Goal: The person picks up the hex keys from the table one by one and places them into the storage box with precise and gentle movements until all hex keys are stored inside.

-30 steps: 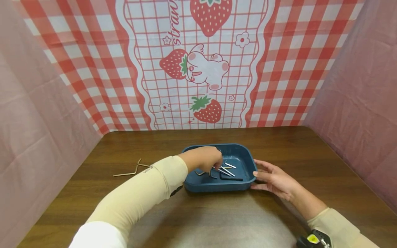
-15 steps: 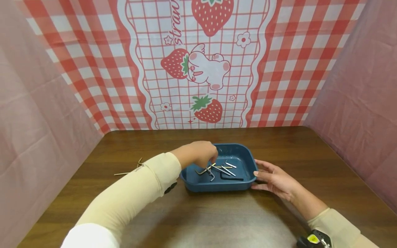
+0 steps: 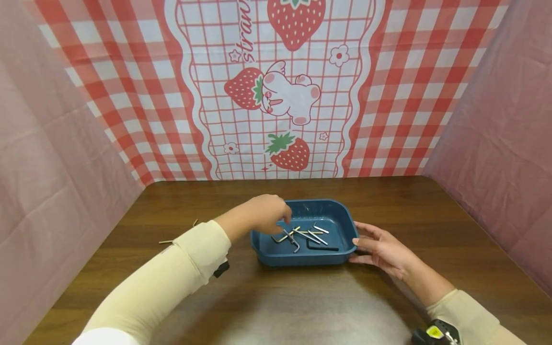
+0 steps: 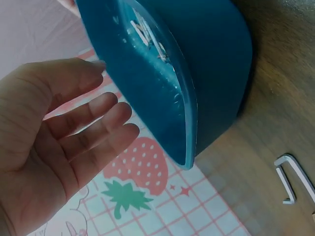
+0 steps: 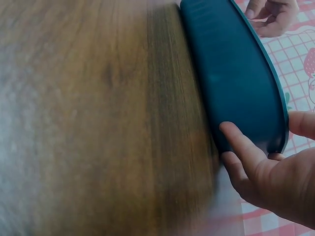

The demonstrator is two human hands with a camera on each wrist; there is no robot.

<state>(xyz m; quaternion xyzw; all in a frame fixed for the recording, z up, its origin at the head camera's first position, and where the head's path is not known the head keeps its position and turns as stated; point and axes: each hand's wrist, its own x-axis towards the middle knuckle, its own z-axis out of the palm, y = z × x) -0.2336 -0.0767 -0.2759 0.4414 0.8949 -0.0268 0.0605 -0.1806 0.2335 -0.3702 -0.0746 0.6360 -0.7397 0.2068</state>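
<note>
A blue tray point(image 3: 304, 260) stands on the table, with several L-shaped hex keys lying loose in it. Among them are a black hex key point(image 3: 324, 248) and a silver hex key point(image 3: 316, 237). Over the tray's left end hovers my left hand point(image 3: 265, 212); the left wrist view shows its fingers point(image 4: 115, 140) loosely bent with nothing in them. My right hand point(image 3: 384, 250) grips the tray's right end, thumb at the rim and fingers point(image 5: 241, 147) against the outer wall.
More hex keys lie on the table left of the tray, one gold hex key point(image 3: 166, 242) showing beside my left sleeve point(image 3: 168, 278), which partly covers them. A checked strawberry cloth point(image 3: 280, 96) hangs behind the table, with pink cloth point(image 3: 496, 120) at the sides.
My left hand has drawn back leftward from over the middle of the tray, uncovering more hex keys inside. The right hand and tray have stayed nearly still.
</note>
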